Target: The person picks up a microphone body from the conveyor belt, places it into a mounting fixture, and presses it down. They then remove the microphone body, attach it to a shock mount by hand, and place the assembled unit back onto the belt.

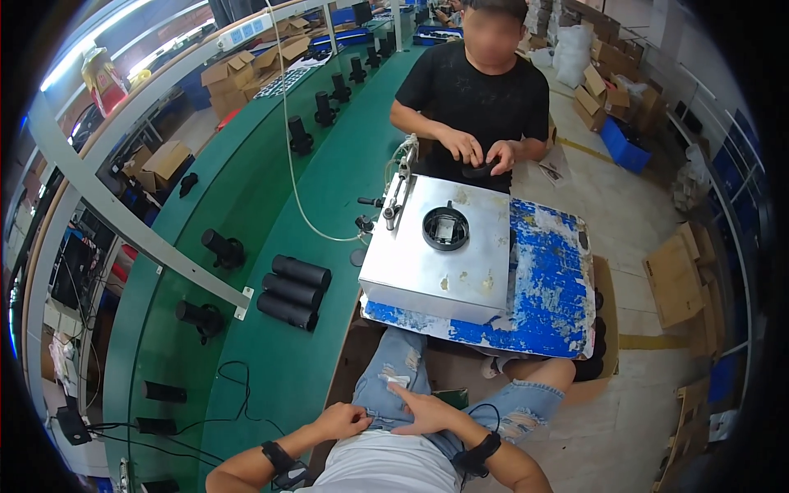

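Observation:
My left hand (343, 420) rests over my lap near the hem of my white shirt. Its fingers are curled in, and whatever they may hold is hidden. Beside it my right hand (426, 412) lies on my jeans (394, 357) with fingers spread and nothing in them. A small white patch (398, 381) shows at its fingertip; I cannot tell if it is torn fabric or a loose scrap. Ahead of both hands stands a silver metal box (403, 271) with a black round fitting (446, 228) on top. A lever clamp (399, 193) is mounted at its left edge.
The box sits on a worn blue board (551, 287). Across it, a co-worker's hands (481, 154) handle a dark curved part. Black cylinders (288, 293) lie on the green bench (329, 214) at left. An open carton (608, 329) stands right of the board; cables (238, 394) trail at lower left.

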`<action>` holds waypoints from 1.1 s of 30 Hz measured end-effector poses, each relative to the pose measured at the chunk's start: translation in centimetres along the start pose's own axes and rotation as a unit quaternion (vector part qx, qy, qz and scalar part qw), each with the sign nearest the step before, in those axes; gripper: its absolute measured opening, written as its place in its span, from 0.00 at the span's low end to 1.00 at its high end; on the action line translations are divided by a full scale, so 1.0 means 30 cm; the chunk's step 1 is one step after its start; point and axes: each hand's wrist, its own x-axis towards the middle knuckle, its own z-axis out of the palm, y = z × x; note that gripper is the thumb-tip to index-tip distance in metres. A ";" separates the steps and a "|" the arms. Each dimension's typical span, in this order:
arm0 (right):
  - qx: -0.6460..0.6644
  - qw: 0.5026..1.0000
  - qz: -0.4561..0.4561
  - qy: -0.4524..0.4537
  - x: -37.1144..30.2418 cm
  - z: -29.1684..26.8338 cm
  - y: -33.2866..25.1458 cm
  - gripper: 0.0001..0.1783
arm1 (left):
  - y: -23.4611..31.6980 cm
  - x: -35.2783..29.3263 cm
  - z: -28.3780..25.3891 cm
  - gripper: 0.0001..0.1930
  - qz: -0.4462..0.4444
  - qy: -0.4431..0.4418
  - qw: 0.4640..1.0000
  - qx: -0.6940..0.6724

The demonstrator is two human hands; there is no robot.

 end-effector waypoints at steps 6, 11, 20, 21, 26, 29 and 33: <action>-0.065 0.978 -0.112 0.163 0.034 0.094 0.061 0.47 | 0.039 0.012 -0.010 0.12 0.102 -0.067 0.992 -0.034; 0.024 0.987 -0.091 0.128 0.034 0.067 0.049 0.39 | 0.096 -0.062 0.069 0.16 0.170 0.096 0.979 0.062; 0.077 0.973 -0.212 0.051 0.089 0.098 0.008 0.29 | 0.143 -0.141 0.025 0.15 0.068 0.046 0.995 0.057; 0.077 0.973 -0.213 0.051 0.094 0.105 0.007 0.29 | 0.135 -0.146 0.024 0.15 0.068 0.047 0.995 0.057; -0.056 0.970 -0.183 0.151 0.070 0.132 -0.039 0.20 | 0.134 -0.133 0.009 0.17 -0.023 0.012 0.999 -0.033; -0.095 0.970 -0.165 0.152 0.068 0.131 -0.049 0.18 | 0.136 -0.101 0.028 0.18 -0.077 -0.014 0.995 0.068; -0.010 0.948 -0.259 0.185 0.101 0.155 0.017 0.14 | -0.007 -0.074 0.058 0.20 -0.077 -0.036 0.994 -0.068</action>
